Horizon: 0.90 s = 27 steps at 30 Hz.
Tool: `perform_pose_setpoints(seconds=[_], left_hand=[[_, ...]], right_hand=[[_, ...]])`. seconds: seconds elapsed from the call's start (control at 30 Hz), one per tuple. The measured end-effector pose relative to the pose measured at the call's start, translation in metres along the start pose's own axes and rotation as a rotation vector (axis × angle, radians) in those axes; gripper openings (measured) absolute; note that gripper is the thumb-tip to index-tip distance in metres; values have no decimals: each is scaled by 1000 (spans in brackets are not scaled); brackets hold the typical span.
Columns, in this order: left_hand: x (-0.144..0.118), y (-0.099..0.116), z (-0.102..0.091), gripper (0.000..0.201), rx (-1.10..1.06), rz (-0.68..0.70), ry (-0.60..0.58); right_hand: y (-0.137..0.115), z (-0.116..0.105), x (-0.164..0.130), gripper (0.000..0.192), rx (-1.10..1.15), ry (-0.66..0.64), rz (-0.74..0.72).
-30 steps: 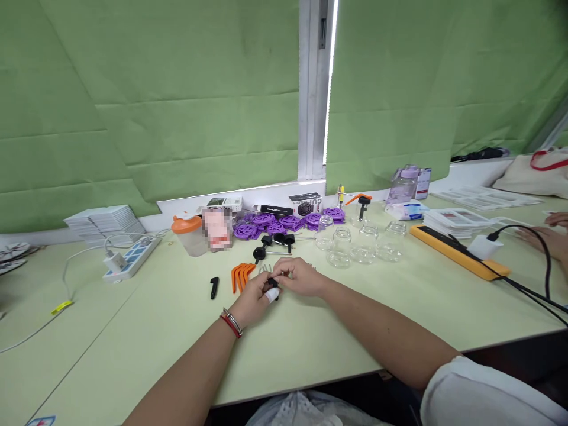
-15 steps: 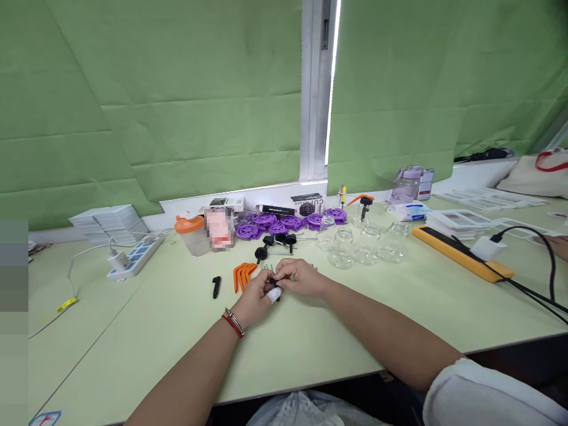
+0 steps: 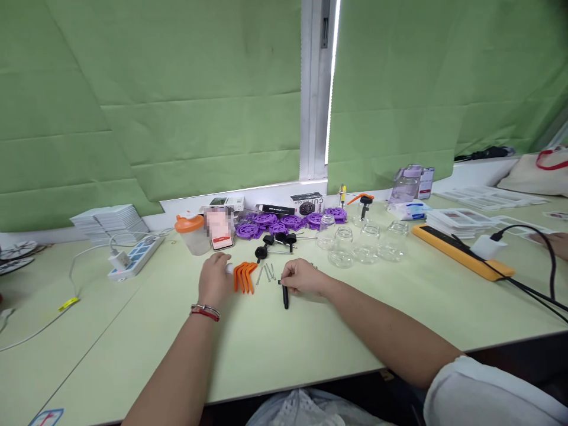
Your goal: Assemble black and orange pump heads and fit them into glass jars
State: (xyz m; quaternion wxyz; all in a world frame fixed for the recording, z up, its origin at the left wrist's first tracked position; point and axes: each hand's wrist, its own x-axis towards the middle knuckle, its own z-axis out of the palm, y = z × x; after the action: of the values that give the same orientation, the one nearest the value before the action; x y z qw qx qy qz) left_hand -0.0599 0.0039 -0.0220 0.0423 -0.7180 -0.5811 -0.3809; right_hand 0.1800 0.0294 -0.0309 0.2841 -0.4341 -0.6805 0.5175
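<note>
My right hand [image 3: 303,276] pinches the top of a small black handle piece [image 3: 284,297], whose lower end rests on the pale green table [image 3: 310,343]. My left hand [image 3: 215,280], with a red bracelet on the wrist, lies palm down to the left of a bunch of orange angled pieces [image 3: 244,277]. It covers the spot where a second small black piece lay, and that piece is hidden. Several metal pins [image 3: 266,272] lie between my two hands.
Behind are black knobs [image 3: 275,241], purple discs [image 3: 277,223], several glass jars [image 3: 361,242], an orange-lidded cup [image 3: 189,234] and a phone [image 3: 220,229]. A power strip [image 3: 133,255] is at left, a yellow bar [image 3: 461,251] with cables at right. Another person's hand [image 3: 554,242] is at the right edge.
My hands have come apart. The left hand moved left past the orange pieces onto the spot of the other black piece. The right hand stayed, keeping the black handle piece.
</note>
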Motion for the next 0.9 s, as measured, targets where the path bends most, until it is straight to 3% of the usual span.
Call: perform_pose_setpoints(seconds=[0.07, 0.13, 0.2, 0.43, 0.57, 0.8, 0.9], left_hand=[[3, -21, -9, 38, 222, -210, -79], [3, -36, -13, 43, 326, -428, -307], [2, -43, -15, 39, 333, -503, -428], [0, -31, -25, 8, 227, -548, -552], [-5, -17, -31, 18, -104, -685, -709], [-17, 18, -17, 21, -383, -571, -865], [-23, 40, -2, 18, -433, -506, -797]], right_hand=[[1, 0, 0, 9, 6, -40, 101], [2, 0, -1, 9, 10, -90, 159], [2, 1, -2, 9, 2, -129, 183], [-4, 3, -5, 12, -23, -109, 209], [-4, 5, -5, 13, -50, -99, 198], [2, 9, -5, 12, -118, -104, 145], [-1, 10, -7, 11, -156, -95, 122]])
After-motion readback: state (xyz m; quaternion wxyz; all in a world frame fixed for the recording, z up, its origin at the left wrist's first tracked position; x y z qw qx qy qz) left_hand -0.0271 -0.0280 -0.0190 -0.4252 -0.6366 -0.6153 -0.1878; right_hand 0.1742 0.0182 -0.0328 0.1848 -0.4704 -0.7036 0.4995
